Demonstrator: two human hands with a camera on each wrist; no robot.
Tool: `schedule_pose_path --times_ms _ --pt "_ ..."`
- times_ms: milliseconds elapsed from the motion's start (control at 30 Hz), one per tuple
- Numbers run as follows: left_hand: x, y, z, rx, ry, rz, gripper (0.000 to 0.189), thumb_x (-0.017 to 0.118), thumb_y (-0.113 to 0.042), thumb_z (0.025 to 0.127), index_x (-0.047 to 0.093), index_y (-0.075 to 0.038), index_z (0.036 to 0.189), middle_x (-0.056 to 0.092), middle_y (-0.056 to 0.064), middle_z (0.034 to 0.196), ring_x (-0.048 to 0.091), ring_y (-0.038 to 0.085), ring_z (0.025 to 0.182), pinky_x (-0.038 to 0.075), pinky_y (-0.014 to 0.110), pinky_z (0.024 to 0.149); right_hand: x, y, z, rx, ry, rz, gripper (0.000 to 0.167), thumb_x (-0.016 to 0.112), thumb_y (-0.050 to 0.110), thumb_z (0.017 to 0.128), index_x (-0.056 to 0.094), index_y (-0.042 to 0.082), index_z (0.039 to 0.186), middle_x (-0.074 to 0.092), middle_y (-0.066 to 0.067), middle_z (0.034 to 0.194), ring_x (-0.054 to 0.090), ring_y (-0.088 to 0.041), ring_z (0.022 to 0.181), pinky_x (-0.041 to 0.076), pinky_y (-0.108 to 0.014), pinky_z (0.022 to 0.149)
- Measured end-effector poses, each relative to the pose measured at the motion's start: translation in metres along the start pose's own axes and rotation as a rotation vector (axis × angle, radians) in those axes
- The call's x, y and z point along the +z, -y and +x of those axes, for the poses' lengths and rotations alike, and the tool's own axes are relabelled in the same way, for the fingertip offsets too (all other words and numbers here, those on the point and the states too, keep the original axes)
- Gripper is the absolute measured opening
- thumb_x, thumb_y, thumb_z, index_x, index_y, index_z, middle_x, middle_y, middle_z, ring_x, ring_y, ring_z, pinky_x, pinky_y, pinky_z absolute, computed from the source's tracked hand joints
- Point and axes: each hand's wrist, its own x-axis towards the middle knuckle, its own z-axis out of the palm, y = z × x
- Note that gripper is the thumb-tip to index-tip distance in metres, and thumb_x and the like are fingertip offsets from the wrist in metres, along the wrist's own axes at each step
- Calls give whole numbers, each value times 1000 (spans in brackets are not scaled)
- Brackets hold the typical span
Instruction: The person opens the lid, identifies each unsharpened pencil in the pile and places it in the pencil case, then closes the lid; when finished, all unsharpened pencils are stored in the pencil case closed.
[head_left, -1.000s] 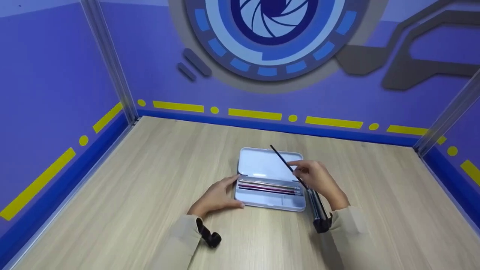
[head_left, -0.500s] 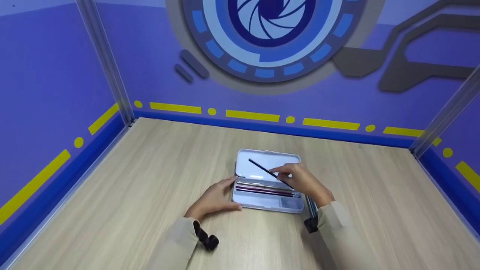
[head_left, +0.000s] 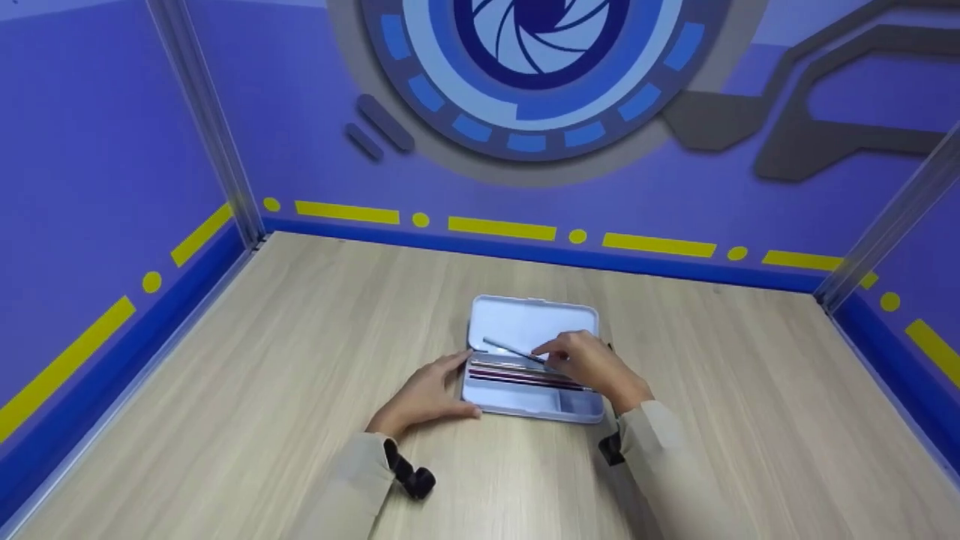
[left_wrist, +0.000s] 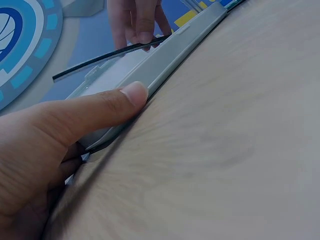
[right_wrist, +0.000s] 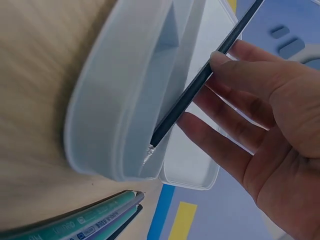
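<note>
An open white pencil case (head_left: 510, 399) lies on the table, its lid (head_left: 506, 315) tipped back toward the wall. Several thin pencils (head_left: 517, 376) lie side by side in its tray. My left hand (head_left: 424, 396) holds the case's left end, thumb at the front edge and fingers at the rear. Between thumb and fingers my right hand (head_left: 596, 367) pinches a dark pencil (right_wrist: 192, 87). This pencil slants above the tray in the right wrist view, its silvery end down inside the case's right end. In the head view my right hand covers part of it.
Several green and purple pencils (right_wrist: 85, 220) lie on the table just beside the case's right end; my right arm mostly hides them in the head view. Blue-purple walls (head_left: 360, 165) bound the wooden tabletop (head_left: 337, 300) at the back and sides.
My right hand has moved left and lower over the case with the dark pencil, which now lies flatter above the tray. The left hand keeps its hold on the case.
</note>
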Motion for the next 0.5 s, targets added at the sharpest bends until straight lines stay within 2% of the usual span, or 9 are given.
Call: schedule_pose_path --times_ms 133,367,500 --pt "-1 0 -1 1 3 -3 102 87 -41 65 37 -10 148 40 12 151 33 33 141 28 49 116 2 2 0 31 8 28 23 68 4 87 76 14 105 74 -2 101 69 -17 92 57 -34 86" --pt "0 0 -3 -18 10 -16 103 87 -41 65 37 -11 149 38 11 152 31 33 142 27 49 117 -3 0 -6 48 9 75 23 68 4 86 76 13 106 73 -3 98 62 -12 79 58 -32 81" --pt "-2 -1 -1 -25 11 -20 103 87 -41 65 36 -12 149 37 10 153 30 33 143 27 49 117 -11 -3 -11 65 7 81 23 68 5 87 75 12 108 72 -1 94 59 -12 77 58 -31 78"
